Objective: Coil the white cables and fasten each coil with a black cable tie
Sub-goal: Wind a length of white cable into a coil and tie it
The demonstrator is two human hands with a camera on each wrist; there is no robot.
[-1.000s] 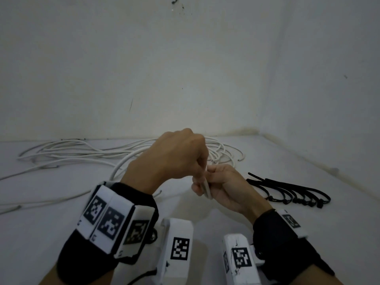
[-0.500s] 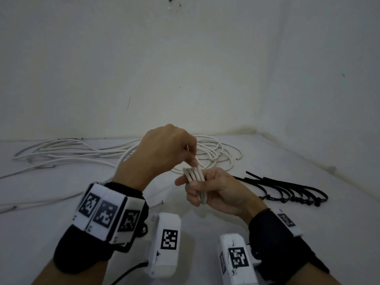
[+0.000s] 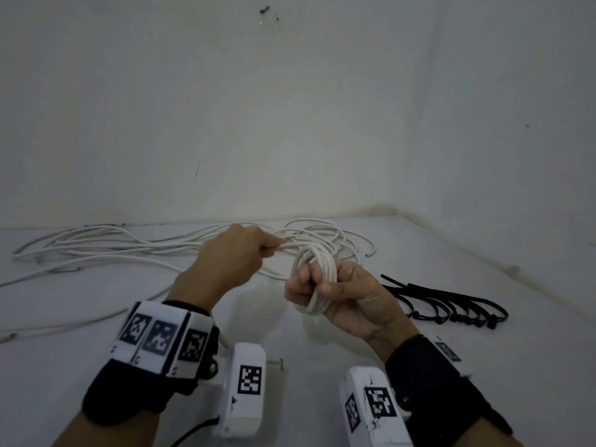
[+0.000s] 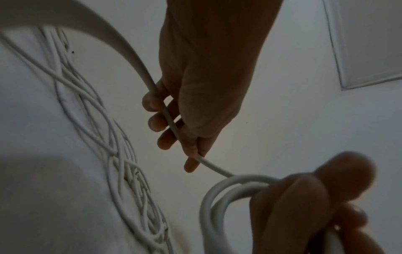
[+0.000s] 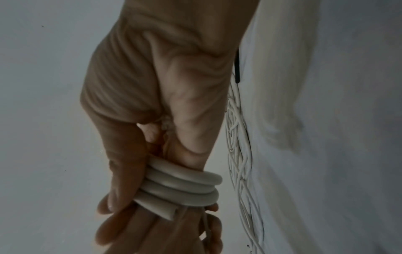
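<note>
My right hand [image 3: 325, 285] grips a small coil of white cable [image 3: 314, 275] of several loops, held upright above the white surface; the right wrist view shows the coil [image 5: 185, 187] pinched between thumb and fingers, its cut end showing. My left hand [image 3: 238, 253] holds the free run of the same white cable [image 3: 290, 245], which passes through its curled fingers [image 4: 165, 118] toward the coil [image 4: 228, 192]. Black cable ties [image 3: 451, 304] lie in a bunch to the right of my right hand.
Several loose white cables [image 3: 129, 250] sprawl across the surface from the far left to behind my hands. White walls [image 3: 290, 124] meet in a corner at the back right. Bare surface [image 3: 48, 366] lies in front of the cables.
My left hand has moved up and away to the left, drawing out cable. The coil in my right hand has turned so its loops now show more open.
</note>
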